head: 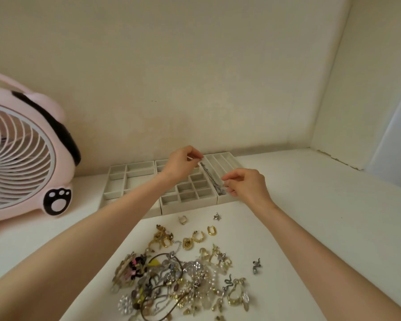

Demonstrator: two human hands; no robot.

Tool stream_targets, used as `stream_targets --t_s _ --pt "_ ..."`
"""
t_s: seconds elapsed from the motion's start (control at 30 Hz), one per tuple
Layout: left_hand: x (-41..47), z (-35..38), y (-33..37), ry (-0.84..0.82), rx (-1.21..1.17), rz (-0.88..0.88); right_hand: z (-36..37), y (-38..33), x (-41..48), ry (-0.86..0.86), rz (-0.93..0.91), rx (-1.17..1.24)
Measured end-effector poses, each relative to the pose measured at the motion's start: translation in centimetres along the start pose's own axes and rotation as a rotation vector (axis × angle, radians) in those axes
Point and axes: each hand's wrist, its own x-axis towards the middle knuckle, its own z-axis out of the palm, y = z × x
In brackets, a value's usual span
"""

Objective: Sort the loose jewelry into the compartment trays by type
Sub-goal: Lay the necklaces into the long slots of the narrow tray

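Observation:
A silver chain (212, 179) lies stretched along the leftmost long slot of the right tray (227, 162). My left hand (183, 162) pinches its far end at the tray's back. My right hand (245, 183) pinches its near end at the tray's front. The middle tray (192, 188) has small square cells, and the left tray (127, 179) has larger compartments; both look bare where visible. A pile of loose jewelry (171, 274) sits on the white table near me, with gold earrings (198, 237), a silver star piece (217, 216) and a silver snake ring (256, 266) scattered around it.
A pink fan (26, 158) with a paw print stands on the table at the left. The wall runs right behind the trays, and a side wall (333, 112) closes the right.

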Motion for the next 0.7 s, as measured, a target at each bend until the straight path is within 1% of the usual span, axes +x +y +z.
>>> stream_targets --t_s 0.2,0.43,0.57,0.7 --pt "-5.0 -0.4 1.6 -0.011 -0.02 0.021 0.8 -0.1 -3.0 -0.143 -0.06 -0.004" --pt "-10.2 -2.2 2.8 -0.078 0.075 0.068 0.7 -0.3 -5.4 -0.284 -0.144 -0.094" --pt "-12.5 -3.1 2.8 -0.111 0.131 0.097 0.2 -1.5 -6.4 -0.546 -0.179 -0.199" --pt "-13.5 -3.2 2.5 -0.112 0.119 0.084 0.3 -2.8 -7.6 -0.746 -0.218 -0.239"
